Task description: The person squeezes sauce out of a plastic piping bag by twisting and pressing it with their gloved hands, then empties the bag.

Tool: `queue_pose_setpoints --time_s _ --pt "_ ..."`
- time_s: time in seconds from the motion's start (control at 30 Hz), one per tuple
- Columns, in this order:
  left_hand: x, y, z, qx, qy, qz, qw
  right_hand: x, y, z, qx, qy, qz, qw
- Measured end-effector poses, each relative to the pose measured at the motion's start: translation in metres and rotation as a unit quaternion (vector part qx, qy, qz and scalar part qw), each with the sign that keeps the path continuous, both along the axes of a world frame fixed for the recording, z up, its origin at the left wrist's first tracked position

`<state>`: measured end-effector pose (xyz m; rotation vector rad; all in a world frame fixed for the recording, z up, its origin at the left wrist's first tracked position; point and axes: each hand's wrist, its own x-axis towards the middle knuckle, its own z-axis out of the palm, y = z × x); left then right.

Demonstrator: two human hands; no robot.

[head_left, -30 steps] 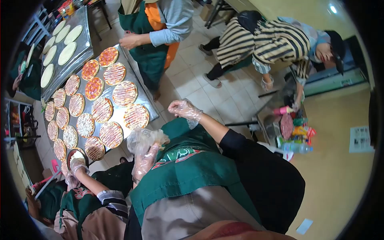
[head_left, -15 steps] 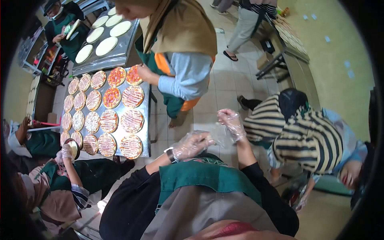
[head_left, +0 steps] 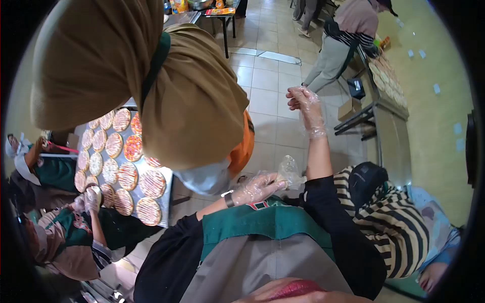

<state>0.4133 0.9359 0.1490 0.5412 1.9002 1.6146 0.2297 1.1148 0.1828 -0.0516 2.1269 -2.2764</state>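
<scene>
My left hand [head_left: 256, 189], in a clear plastic glove with a dark band at the wrist, is in front of my green apron [head_left: 252, 222]. Its fingers are closed on a crumpled clear plastic bag [head_left: 288, 169], which sticks up past the fingertips; what is inside, if anything, I cannot make out. Higher up and to the right, my right hand [head_left: 308, 108] is raised over the floor, also in a clear glove. Its fingers are loosely bent and partly apart, with nothing visible in them. The two hands do not touch.
A person in a brown headscarf [head_left: 197, 101] stands close ahead on the left, covering part of a metal table [head_left: 165, 202] with several topped pizzas [head_left: 152, 183]. Another person's striped top [head_left: 404, 232] is close on my right. A bench [head_left: 394, 146] runs along the right wall.
My right hand has moved up and away from my left, which keeps the plastic bag. The person in the brown headscarf now blocks more of the pizza table. My view has shifted.
</scene>
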Motion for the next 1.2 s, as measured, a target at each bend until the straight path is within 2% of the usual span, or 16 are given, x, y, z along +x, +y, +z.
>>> queue_pose_setpoints --time_s 0.03,0.07,0.13,0.23,0.37,0.47,0.5,0.57,0.7,0.77,0.83,0.9,0.93,1.1,1.2 --pt "-0.004 0.0 -0.008 0.016 0.053 0.015 0.998 -0.008 -0.001 -0.002 0.014 -0.011 0.013 1.0" --pt "-0.014 -0.003 0.039 -0.061 -0.043 0.022 0.997 -0.019 0.0 -0.002 0.02 -0.011 0.028 0.999" --pt "-0.026 -0.003 0.012 -0.02 -0.03 0.051 0.998 -0.045 -0.002 -0.008 0.036 -0.017 0.047 0.998" --pt "-0.057 0.001 0.021 0.032 -0.001 0.12 0.992 -0.106 -0.011 -0.013 0.04 -0.034 0.08 0.995" --pt "-0.11 0.006 0.036 0.049 0.006 0.204 0.978 -0.182 -0.015 -0.041 0.07 -0.121 0.168 0.976" --pt "-0.153 0.021 0.043 0.053 0.014 0.266 0.962 -0.24 -0.01 -0.056 0.165 -0.11 0.209 0.957" --pt "-0.172 0.031 0.046 0.049 0.02 0.285 0.957 -0.262 -0.007 -0.057 0.159 -0.107 0.23 0.954" --pt "-0.214 0.047 0.051 0.036 0.035 0.322 0.945 -0.304 0.0 -0.055 0.235 -0.045 0.243 0.94" --pt "-0.275 0.072 0.04 0.012 0.048 0.382 0.923 -0.364 0.021 -0.037 0.24 -0.002 0.281 0.929" --pt "-0.311 0.086 0.041 0.164 0.018 0.459 0.873 -0.407 0.038 -0.042 0.219 -0.007 0.288 0.932" --pt "-0.344 0.088 0.041 0.143 0.042 0.472 0.869 -0.451 0.052 -0.049 0.2 -0.008 0.296 0.934" --pt "-0.369 0.083 0.031 0.081 -0.001 0.491 0.867 -0.489 0.061 -0.059 0.209 -0.063 0.279 0.935" --pt "-0.377 0.082 0.038 0.072 0.031 0.505 0.86 -0.497 0.062 -0.059 0.206 -0.064 0.272 0.938" --pt "-0.464 0.067 0.025 0.029 0.049 0.527 0.848 -0.578 0.053 -0.069 0.186 -0.057 0.285 0.939" --pt "-0.53 0.041 0.016 -0.037 -0.036 0.53 0.846 -0.64 0.033 -0.073 0.182 -0.032 0.293 0.938"
